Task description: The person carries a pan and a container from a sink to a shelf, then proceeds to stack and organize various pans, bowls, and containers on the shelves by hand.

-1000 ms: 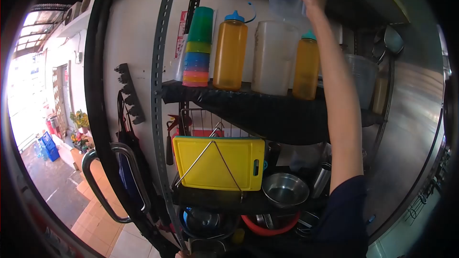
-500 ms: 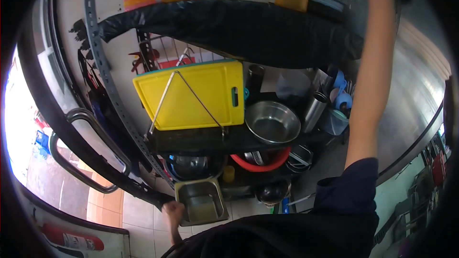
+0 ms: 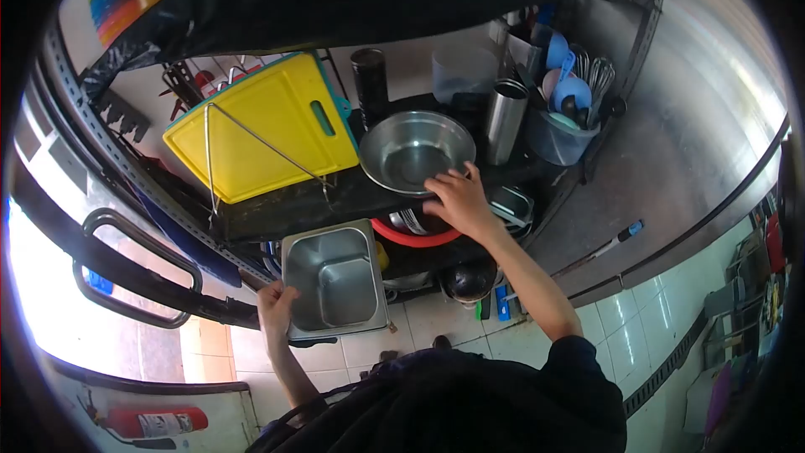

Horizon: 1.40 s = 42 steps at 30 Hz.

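Note:
My left hand (image 3: 275,306) grips the left rim of a rectangular stainless steel pan (image 3: 310,285), which is tilted so its bare inside faces me. My right hand (image 3: 461,201) hovers with fingers apart at the front rim of a round steel bowl (image 3: 380,159). That bowl sits on the black shelf (image 3: 260,225). Below my right hand, a red basin (image 3: 419,241) with metal items in it is partly hidden on the lower shelf.
Left of the bowl, a yellow cutting board (image 3: 260,134) leans in a wire rack. A steel cylinder (image 3: 506,122) and a clear utensil tub (image 3: 558,141) stand to the right. Black plastic sheeting (image 3: 335,0) hangs above. A door handle (image 3: 138,226) is at left.
My right hand has come down from the upper shelf to the steel bowl. My left hand has raised the steel pan closer to the shelf. The view has shifted lower.

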{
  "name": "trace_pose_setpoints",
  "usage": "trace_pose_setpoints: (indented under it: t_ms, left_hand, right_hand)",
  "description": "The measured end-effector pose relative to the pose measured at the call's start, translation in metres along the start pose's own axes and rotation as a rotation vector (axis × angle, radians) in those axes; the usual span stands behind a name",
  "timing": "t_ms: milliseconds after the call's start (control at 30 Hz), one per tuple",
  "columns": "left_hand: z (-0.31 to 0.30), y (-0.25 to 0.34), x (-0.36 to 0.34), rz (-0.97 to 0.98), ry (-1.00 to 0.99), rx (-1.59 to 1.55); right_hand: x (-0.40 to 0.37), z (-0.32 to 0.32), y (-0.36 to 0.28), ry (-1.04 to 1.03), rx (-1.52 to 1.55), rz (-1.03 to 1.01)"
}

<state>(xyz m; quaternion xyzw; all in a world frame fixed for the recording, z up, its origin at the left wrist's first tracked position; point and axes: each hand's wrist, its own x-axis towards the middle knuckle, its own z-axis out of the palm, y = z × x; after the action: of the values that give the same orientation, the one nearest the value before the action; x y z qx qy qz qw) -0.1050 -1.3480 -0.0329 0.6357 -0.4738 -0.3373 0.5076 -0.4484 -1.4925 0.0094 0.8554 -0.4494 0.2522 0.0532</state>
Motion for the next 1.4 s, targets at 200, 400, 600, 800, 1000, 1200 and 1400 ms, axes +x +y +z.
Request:
trace_pose_setpoints:
  t_ms: [200, 400, 600, 800, 1000, 1200, 1400]
  left_hand:
    - [0.016, -0.046, -0.031, -0.174, -0.009, 0.050]
    - [0.033, -0.044, -0.039, -0.243, 0.020, 0.091]
    - [0.050, 0.016, -0.020, -0.191, -0.092, 0.014]
    - [0.112, 0.118, 0.044, 0.190, -0.043, 0.024]
    - [0.189, 0.106, 0.142, 0.163, -0.098, 0.199]
    - [0.211, 0.102, 0.082, 0.598, 0.444, 0.524]
    - [0.401, -0.005, -0.003, 0.252, -0.446, -0.004]
  right_hand:
    - [-0.049, -0.032, -0.017, -0.093, 0.053, -0.063]
    - [-0.120, -0.099, -0.017, -0.288, 0.211, -0.076]
    - [-0.191, -0.110, 0.005, -0.334, 0.259, 0.143]
    - [-0.235, -0.068, 0.042, -0.219, 0.363, 0.396]
    - [-0.260, -0.028, 0.065, -0.107, 0.294, 0.338]
    - [-0.298, -0.019, 0.067, -0.217, 0.364, 0.554]
    - [-0.336, -0.002, 0.059, -0.203, 0.350, 0.748]
